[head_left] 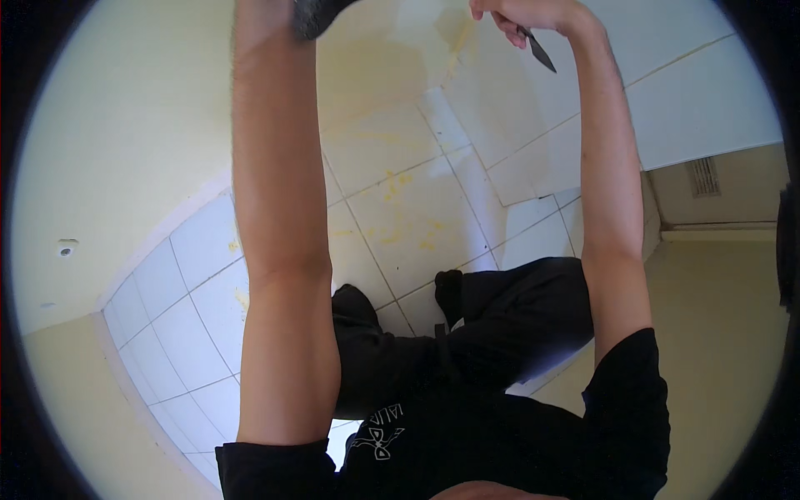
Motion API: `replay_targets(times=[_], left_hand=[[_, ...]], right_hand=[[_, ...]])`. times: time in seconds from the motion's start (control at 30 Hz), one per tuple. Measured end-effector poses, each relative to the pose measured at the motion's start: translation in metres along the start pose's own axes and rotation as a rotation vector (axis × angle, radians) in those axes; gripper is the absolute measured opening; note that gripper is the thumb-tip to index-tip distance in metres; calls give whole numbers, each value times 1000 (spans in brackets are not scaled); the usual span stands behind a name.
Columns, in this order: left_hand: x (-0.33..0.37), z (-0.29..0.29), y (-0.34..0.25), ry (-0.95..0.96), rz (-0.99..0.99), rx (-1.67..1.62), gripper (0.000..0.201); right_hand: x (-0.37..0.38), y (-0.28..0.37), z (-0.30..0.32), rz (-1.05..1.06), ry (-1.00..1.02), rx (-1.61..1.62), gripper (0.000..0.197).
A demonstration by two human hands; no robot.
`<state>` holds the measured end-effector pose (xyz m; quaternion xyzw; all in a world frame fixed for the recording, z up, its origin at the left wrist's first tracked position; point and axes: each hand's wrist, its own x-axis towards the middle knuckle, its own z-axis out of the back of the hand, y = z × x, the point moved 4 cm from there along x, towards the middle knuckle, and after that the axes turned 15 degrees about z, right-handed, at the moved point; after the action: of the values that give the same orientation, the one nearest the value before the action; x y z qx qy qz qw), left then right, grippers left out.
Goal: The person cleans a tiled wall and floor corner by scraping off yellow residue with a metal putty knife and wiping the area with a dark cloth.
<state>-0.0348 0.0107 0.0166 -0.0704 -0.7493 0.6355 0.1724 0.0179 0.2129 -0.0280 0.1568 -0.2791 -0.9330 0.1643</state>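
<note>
My right hand [521, 18] is raised near the wall corner at the top of the head view. Its fingers are curled round a flat, dark grey tool with a pointed end [540, 52]. The point sticks out below the fingers, while the rest of the tool is hidden. My left forearm [279, 150] reaches straight up past the upper edge, so the left hand is out of the picture. By the left wrist there is a dark, rounded thing [312, 18], cut off by the edge; I cannot tell what it is.
Pale walls meet in a corner ahead, with a yellowish strip [457, 54] along the joint. Yellow smears [400, 179] mark the light tiled floor [387, 258] by my feet. A small wall fitting [67, 248] is at the left, and a vent grille [704, 177] at the right.
</note>
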Motion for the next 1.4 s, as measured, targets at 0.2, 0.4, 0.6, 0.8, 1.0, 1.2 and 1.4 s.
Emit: replay_targets(times=[0.2,0.4,0.6,0.8,1.0,1.2,1.4], left_hand=[[-5,10,4,22,41,-13,31],[-8,21,15,47,78,-28,30],[-14,31,22,69,101,-47,29],[-20,39,27,88,120,-64,28],[-25,43,34,106,144,-73,27],[-29,46,41,110,181,-83,25],[-28,34,46,115,213,-115,24]], right_hand=[[16,25,-3,-5,62,-262,30],[35,51,-12,-104,-117,-178,22],[25,98,-22,31,-102,-171,21],[0,122,-25,25,-156,-361,22],[-1,133,-32,-32,-71,-448,25],[4,133,-45,69,35,-463,28],[-17,122,-51,-55,53,-503,33]])
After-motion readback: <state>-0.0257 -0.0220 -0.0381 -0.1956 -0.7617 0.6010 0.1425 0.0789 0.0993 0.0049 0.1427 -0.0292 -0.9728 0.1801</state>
